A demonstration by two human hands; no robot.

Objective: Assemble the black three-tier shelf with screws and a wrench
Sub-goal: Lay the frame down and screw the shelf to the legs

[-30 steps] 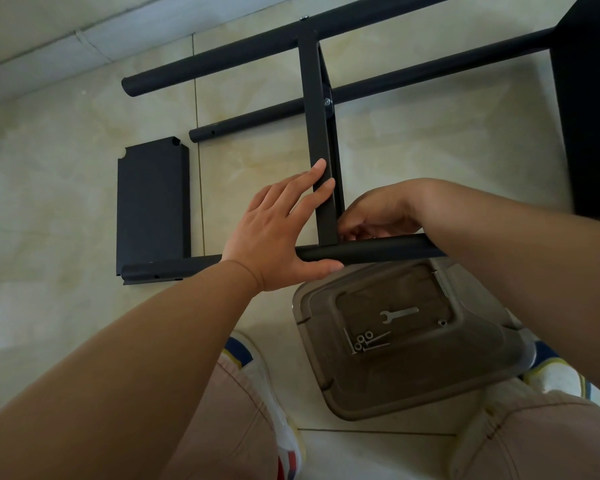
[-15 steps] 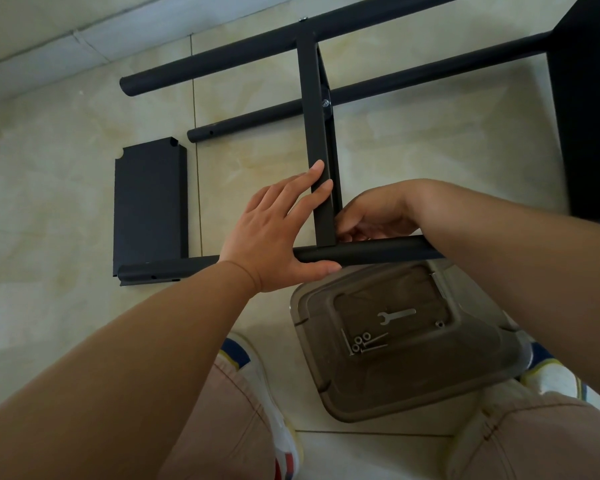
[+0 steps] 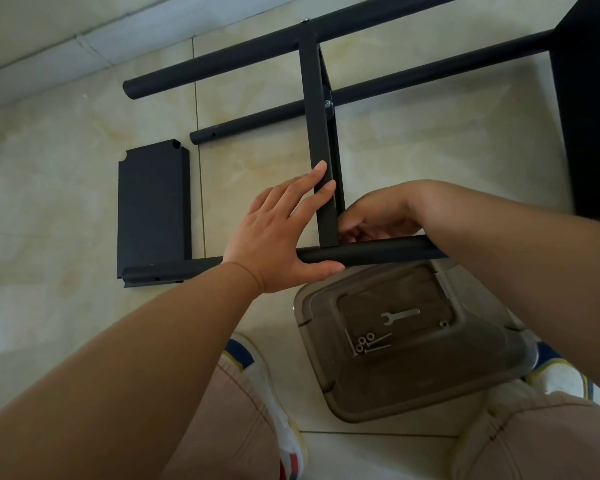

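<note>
No readable text, labels, brands, numbers or signs anywhere in view.

The black shelf parts, the flat wrench and screws in the tray, and the shoes carry no writing that can be made out.
</note>
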